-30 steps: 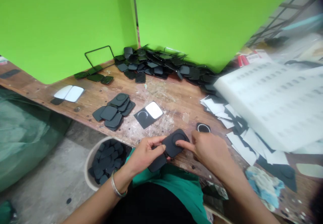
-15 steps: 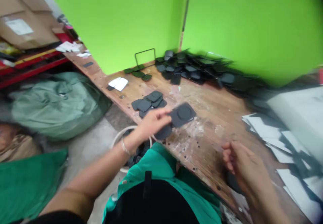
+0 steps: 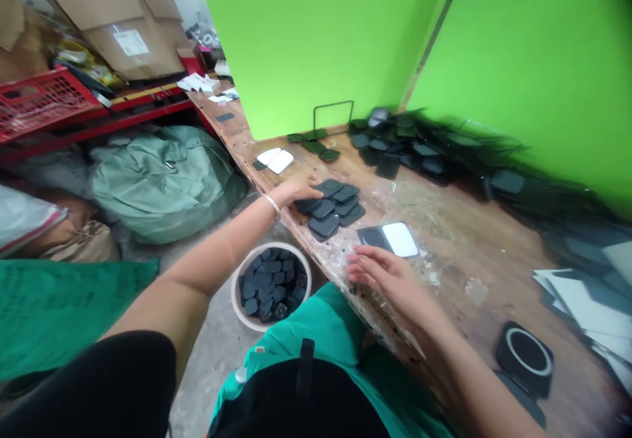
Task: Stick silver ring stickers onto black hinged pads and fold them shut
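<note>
My left hand (image 3: 295,191) reaches out to a small stack of dark rounded-square pads (image 3: 332,206) on the wooden bench (image 3: 444,227) and rests on its left edge; whether it grips a pad cannot be told. My right hand (image 3: 384,274) lies flat near the bench's front edge, fingers spread, holding nothing. Just beyond its fingertips lies a black sheet (image 3: 371,237) with a white rounded pad (image 3: 399,239) on it.
A big heap of dark pads (image 3: 424,151) lies along the green wall. A white bucket (image 3: 236,288) of pads stands on the floor. A black tape roll (image 3: 525,355) sits at right, white sheets (image 3: 582,296) beyond. A green sack (image 3: 162,178) lies left.
My left hand carried the dark pad left to the small stack. My right hand let go and moved to the bench edge. The view swung left.
</note>
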A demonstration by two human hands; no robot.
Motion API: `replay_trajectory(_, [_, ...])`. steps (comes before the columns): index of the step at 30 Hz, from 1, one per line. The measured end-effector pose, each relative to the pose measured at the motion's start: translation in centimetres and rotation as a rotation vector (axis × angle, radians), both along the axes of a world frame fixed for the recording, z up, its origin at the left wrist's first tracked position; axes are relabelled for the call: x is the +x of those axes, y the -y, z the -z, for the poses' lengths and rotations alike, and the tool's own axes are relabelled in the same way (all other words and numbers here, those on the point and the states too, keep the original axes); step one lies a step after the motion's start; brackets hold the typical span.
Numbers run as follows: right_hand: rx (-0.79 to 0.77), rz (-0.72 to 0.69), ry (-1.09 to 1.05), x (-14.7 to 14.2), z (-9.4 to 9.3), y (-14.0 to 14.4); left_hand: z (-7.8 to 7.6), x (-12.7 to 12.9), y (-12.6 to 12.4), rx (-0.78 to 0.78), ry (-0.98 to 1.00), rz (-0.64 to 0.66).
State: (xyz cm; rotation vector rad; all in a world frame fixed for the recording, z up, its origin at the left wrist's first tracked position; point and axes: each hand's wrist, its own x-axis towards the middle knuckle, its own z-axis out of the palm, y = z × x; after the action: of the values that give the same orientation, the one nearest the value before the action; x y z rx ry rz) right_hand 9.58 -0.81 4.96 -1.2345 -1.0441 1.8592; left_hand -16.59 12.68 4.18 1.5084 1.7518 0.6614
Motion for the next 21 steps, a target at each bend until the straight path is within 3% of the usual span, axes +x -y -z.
replay_trajectory(3, [-0.118,0.062,-0.021,-4.1,-0.2,-2.1,0.1,-1.0,-0.3,-0.069,0.010,0.086])
replay_trajectory(7, [-0.203,0.052,-0.003,-6.9,-0.3,-4.3,0.1,-1.5,-0.4,-0.168,0.059,0.202])
replay_trajectory(15, [-0.256,0.104,0.122,-8.0,0.6,-6.8,0.4,-0.2,-0.7,-0.134,0.030,0.277])
replay_trajectory(21, [-0.171,0.058,0.182,-7.7,1.3,-6.7,0.5,0.0,-0.5,-0.132,0.086,0.272])
